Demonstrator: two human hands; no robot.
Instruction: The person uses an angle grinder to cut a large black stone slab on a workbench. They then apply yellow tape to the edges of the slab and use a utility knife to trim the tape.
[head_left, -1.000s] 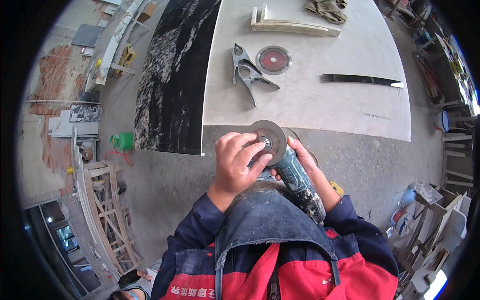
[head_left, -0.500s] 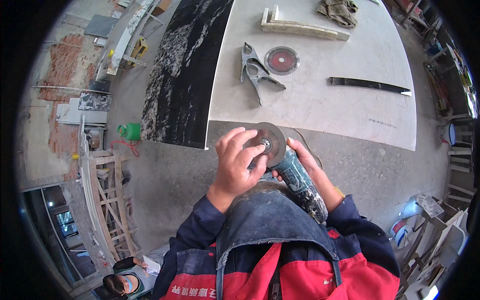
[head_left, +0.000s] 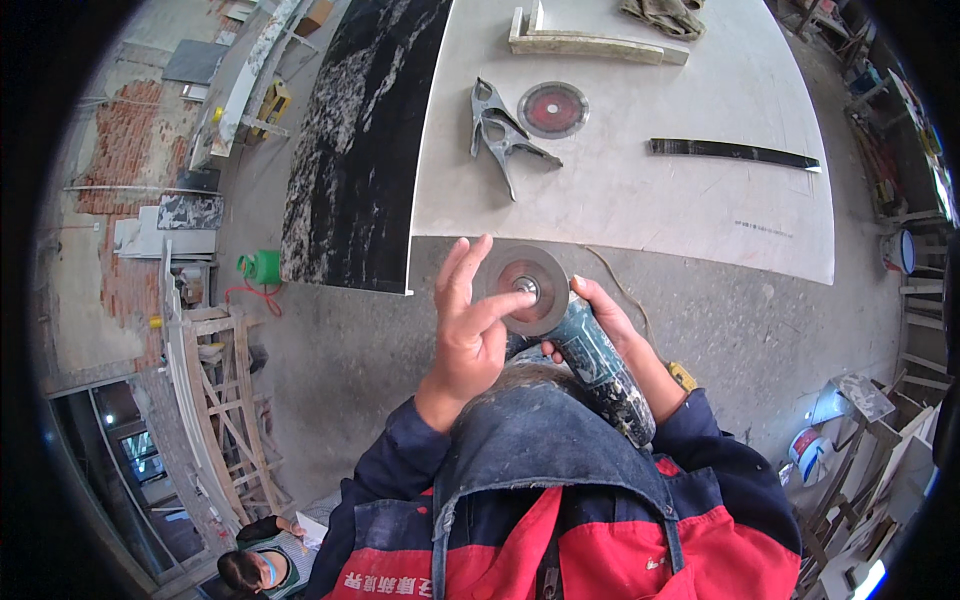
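Observation:
My right hand [head_left: 628,348] is wrapped round a teal angle grinder [head_left: 592,362], whose worn black tail end leans against my apron. The grinder's round cutting disc [head_left: 547,262] faces up towards me. At the disc's centre sits a silver locking nut [head_left: 525,287], and the index fingertip of my left hand [head_left: 468,340] touches it. The left hand's other visible fingers are stretched out and apart, with nothing gripped. On the pale worktable [head_left: 620,220] beyond lie a grey spring clamp [head_left: 497,130] and a spare disc [head_left: 553,108] with a red middle.
A black-and-white stone slab [head_left: 370,150] covers the table's left part. A dark strip [head_left: 733,152], an angled pale stone piece [head_left: 595,46] and a crumpled cloth [head_left: 665,15] lie farther off. A green gas cylinder [head_left: 262,267] stands left. Another person [head_left: 270,560] holds paper at lower left.
My left hand's fingers have uncurled from around the disc's centre and spread, leaving the index finger on the nut. The table has shifted slightly left and up in view.

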